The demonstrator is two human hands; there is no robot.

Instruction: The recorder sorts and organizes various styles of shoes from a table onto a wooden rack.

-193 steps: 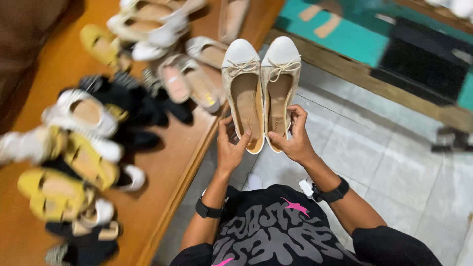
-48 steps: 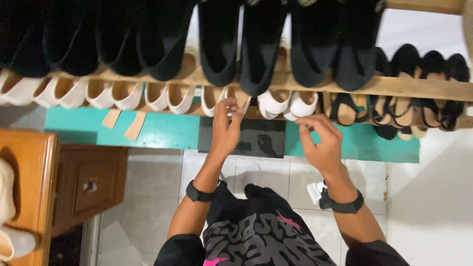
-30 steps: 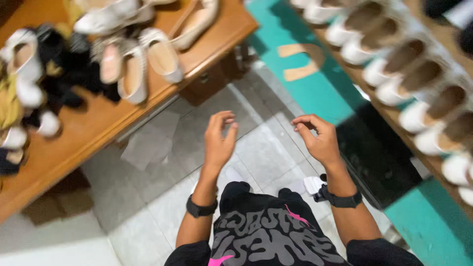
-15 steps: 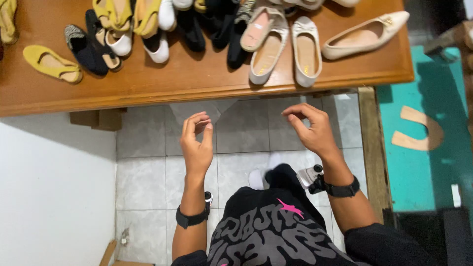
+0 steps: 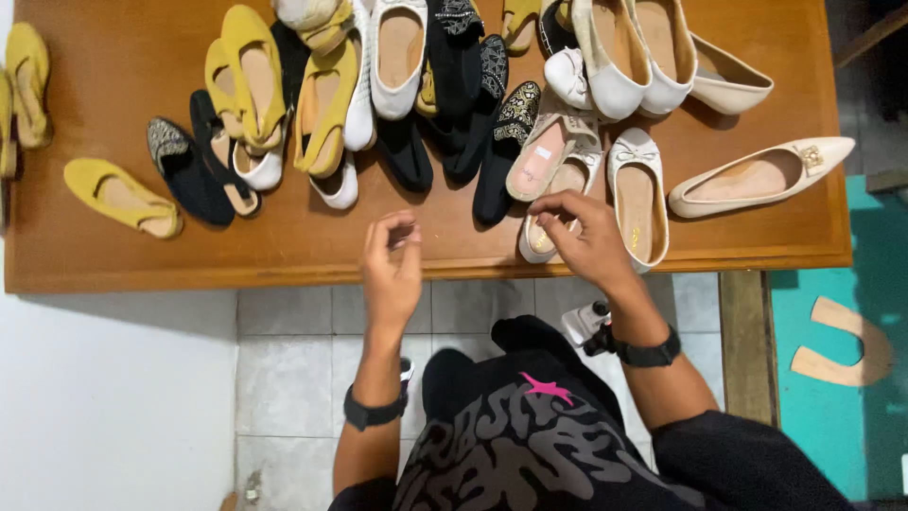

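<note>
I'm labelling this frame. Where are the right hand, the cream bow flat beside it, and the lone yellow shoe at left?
right hand [image 5: 584, 237], head view, back of the hand
cream bow flat [image 5: 639, 199], head view, insole
yellow shoe [image 5: 121, 197], head view, insole

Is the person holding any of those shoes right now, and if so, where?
Neither hand grips anything. The left hand hovers empty over the wooden table; the right hand has its fingertips on a cream flat shoe, near its heel end.

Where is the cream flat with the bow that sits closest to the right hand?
In the head view, the cream bow flat lies on the wooden table near its front edge, right of centre, just right of the right hand, with a pointed beige shoe further right.
</note>
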